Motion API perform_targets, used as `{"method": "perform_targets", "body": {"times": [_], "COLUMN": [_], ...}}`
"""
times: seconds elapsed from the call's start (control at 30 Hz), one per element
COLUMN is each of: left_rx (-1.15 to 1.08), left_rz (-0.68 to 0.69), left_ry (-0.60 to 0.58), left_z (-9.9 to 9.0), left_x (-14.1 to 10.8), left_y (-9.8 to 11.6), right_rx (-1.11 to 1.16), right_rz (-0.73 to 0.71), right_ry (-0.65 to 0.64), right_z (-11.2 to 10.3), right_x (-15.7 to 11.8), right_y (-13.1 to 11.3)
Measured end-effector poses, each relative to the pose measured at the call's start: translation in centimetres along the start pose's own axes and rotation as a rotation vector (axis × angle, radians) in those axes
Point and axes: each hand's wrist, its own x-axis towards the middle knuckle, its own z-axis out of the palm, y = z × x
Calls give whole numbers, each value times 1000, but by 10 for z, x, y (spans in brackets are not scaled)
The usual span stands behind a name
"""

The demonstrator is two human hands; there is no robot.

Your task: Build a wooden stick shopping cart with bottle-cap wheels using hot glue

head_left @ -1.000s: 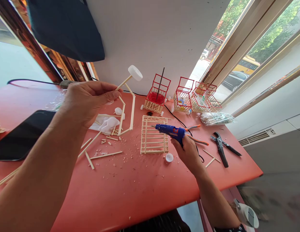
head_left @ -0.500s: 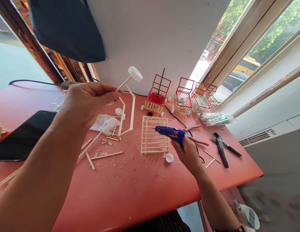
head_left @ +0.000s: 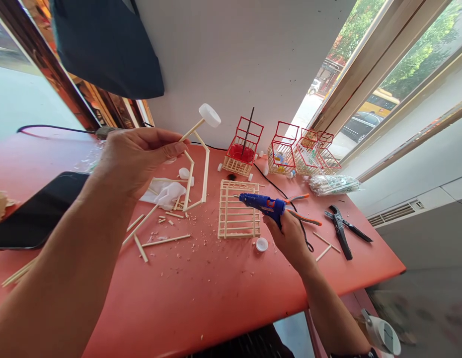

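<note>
Raised over the table's left side, my left hand (head_left: 147, 154) pinches a thin wooden stick (head_left: 193, 129) with a white bottle cap (head_left: 209, 115) on its upper end. My right hand (head_left: 288, 236) is wrapped around the grip of a blue hot glue gun (head_left: 263, 203); the nozzle points left. Under the nozzle lies a flat wooden stick grid (head_left: 239, 231) on the red table (head_left: 216, 288). A loose white cap (head_left: 261, 244) sits by the grid's lower right corner. Bent stick frames (head_left: 205, 174) stand just beyond my left fingers.
Small stick carts with red frames (head_left: 241, 153) line the wall. Orange-handled pliers (head_left: 303, 217) lie behind the glue gun, black cutters (head_left: 343, 231) farther right. A black cable (head_left: 277, 184) crosses the back. Cut sticks (head_left: 166, 240) and a dark tablet (head_left: 37, 211) lie left.
The view has shifted very slightly. Both hands keep their hold, with the capped stick and the glue gun in almost the same places.
</note>
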Motion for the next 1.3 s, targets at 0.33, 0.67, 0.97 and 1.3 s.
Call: {"method": "perform_targets", "body": {"times": [0.33, 0.67, 0.97, 1.3], "left_rx": [16, 39, 22, 33], "left_rz": [4, 7, -29, -14], "left_ry": [-10, -15, 8, -4], "left_z": [-2, -4, -2, -3], "left_x": [-1, 0, -1, -2], "left_y": [2, 0, 5, 6], "right_rx": [3, -22, -17, -13], "right_rz": [34, 40, 20, 1], "right_ry": [-8, 3, -7, 2], "right_z": [0, -1, -1, 2], "right_x": [-1, -4, -5, -1], "right_y": [1, 4, 1, 0]}}
